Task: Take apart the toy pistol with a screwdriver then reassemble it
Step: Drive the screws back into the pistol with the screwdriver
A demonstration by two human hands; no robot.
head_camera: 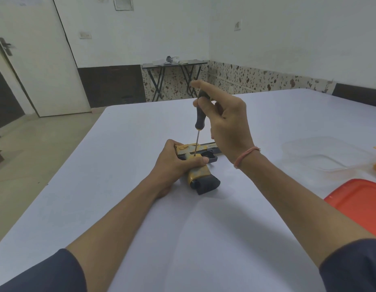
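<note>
Toy pistol (pixel 198 174) lies on its side on the white table (pixel 246 228), near the middle, with the barrel pointing right and the dark grip base toward the person. The left hand (pixel 178 163) grips the frame just above the grip, thumb laid across it, and pins it flat. The right hand (pixel 229 127) holds the screwdriver (pixel 198 121) upright by its dark handle, fingers curled round it and the forefinger stretched over the top. The thin shaft runs down to a spot on the frame just beside the left thumb.

My reading is that a screw is being turned. The pistol looks whole and no loose parts show, so this is likely the taking-apart stage, though final tightening would look the same. The next move calls for keeping the tip seated and straight, pressing down while twisting, with the left hand stopping the body from turning.

White print runs along the dark strip of the barrel, too small to read. A red lid (pixel 359 205) and clear plastic (pixel 321 152) lie at the right.
</note>
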